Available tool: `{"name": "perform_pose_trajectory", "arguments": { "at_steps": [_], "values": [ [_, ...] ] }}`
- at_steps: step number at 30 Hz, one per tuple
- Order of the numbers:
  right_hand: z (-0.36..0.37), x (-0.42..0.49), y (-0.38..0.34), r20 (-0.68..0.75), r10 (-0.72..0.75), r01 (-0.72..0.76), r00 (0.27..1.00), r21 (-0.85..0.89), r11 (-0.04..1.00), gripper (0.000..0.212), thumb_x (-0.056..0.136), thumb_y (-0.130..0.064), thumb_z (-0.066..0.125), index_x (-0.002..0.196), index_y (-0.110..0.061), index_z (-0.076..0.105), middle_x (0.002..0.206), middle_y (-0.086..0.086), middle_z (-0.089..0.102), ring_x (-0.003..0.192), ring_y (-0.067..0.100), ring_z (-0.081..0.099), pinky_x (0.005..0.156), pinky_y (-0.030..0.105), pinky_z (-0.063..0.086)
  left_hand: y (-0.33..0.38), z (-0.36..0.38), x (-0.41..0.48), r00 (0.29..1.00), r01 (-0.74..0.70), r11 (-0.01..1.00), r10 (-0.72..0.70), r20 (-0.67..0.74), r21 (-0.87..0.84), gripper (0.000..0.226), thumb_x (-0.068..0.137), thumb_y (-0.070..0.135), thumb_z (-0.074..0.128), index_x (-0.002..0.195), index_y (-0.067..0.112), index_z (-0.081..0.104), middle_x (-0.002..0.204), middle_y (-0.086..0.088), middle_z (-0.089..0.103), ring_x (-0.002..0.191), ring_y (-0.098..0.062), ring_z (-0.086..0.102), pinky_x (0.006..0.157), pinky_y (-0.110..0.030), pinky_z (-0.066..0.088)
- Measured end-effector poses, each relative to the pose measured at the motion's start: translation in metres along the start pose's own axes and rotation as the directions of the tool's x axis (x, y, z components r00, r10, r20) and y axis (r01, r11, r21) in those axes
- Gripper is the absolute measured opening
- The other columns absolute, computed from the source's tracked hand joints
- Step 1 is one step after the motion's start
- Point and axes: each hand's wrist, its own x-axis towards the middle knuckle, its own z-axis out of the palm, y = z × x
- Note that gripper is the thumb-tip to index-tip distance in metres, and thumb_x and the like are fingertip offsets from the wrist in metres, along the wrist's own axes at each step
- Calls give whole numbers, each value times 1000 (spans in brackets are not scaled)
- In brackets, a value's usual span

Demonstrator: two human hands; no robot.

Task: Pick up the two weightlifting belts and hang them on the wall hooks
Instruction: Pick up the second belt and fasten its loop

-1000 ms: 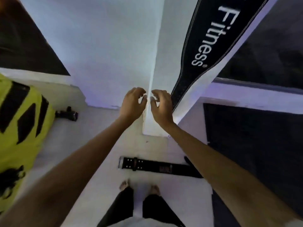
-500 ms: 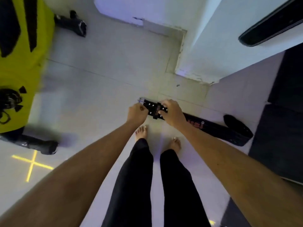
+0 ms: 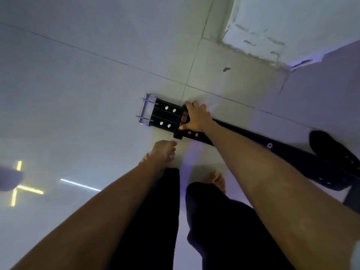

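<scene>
A black leather weightlifting belt lies flat on the pale tiled floor, running from its silver buckle at the centre off to the right, where its far end curls up. My right hand is clamped over the strap just behind the riveted buckle patch. My left hand hovers a little nearer to me, below the buckle, fingers curled in and holding nothing, apart from the belt. The second belt and the wall hooks are out of view.
The chipped base of a white wall corner stands at the top right. A dark floor mat edges in at the right. A yellow cross mark is on the floor at the left. My bare right foot stands just behind the belt.
I have bent lower, so the belt looks larger. My left hand has come off the buckle end and drawn back. My right hand stays gripped on the strap.
</scene>
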Motion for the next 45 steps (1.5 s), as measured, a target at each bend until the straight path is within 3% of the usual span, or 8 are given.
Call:
{"name": "perform_pose_trajectory", "arguments": {
  "at_steps": [4,10,17,21,32,37,42,45],
  "values": [
    [-1,-1,-3,138,-11,-10,990,149,989,65,59,-39,89,110,-8,66,111,15,69,103,32,65,82,36,51,7,9,4,1000,1,997,-2,-11,-73,14,90,13,57,77,7,56,70,-8,49,58,-16,44,57,-28,40],
    [-57,-98,-28,89,37,-85,995,632,770,29,64,-31,85,85,-17,72,94,7,75,91,23,70,83,31,52,36,0,-79,920,-99,991,126,-370,93,54,81,45,58,107,-2,64,106,-20,68,98,-38,65,84,-39,52],
    [-249,-253,-69,-92,121,14,988,848,530,31,67,-29,83,91,-10,72,87,7,78,79,22,75,84,40,60,109,-6,-295,918,-390,883,394,-39,-262,48,87,52,58,102,7,65,89,-7,71,76,-19,69,57,-29,55],
    [-351,-372,-103,-230,130,140,964,862,488,21,69,-29,82,78,-16,68,81,6,76,75,23,75,79,40,61,144,-19,-439,838,-511,799,546,25,-316,47,80,54,66,101,12,70,92,-4,75,81,-19,73,66,-32,58],
    [-440,-677,-182,-490,272,458,828,872,175,29,69,-30,83,88,-9,75,90,12,78,87,29,75,86,55,57,122,-57,-752,472,-758,495,866,167,-426,32,82,32,72,92,1,72,82,-12,73,77,-24,72,72,-35,58],
    [-472,-750,-198,-573,216,562,790,819,116,30,71,-22,83,93,-3,75,94,19,76,89,33,74,87,52,58,117,-73,-831,304,-851,349,937,174,-391,35,84,26,70,97,-6,69,86,-17,72,78,-28,71,74,-39,58],
    [-555,-796,-218,-739,191,731,646,671,125,28,76,-16,79,97,1,73,96,18,76,85,32,74,76,42,62,141,-92,-895,70,-926,134,980,187,-353,21,85,25,70,89,5,73,82,-10,76,78,-27,73,72,-36,59],
    [-583,-816,-225,-782,130,768,610,623,146,31,77,-22,79,100,-3,74,104,18,75,94,33,73,83,49,60,152,-100,-916,-25,-935,38,985,172,-352,30,83,27,72,96,0,72,91,-16,74,85,-32,73,78,-40,58]
  ]
}}
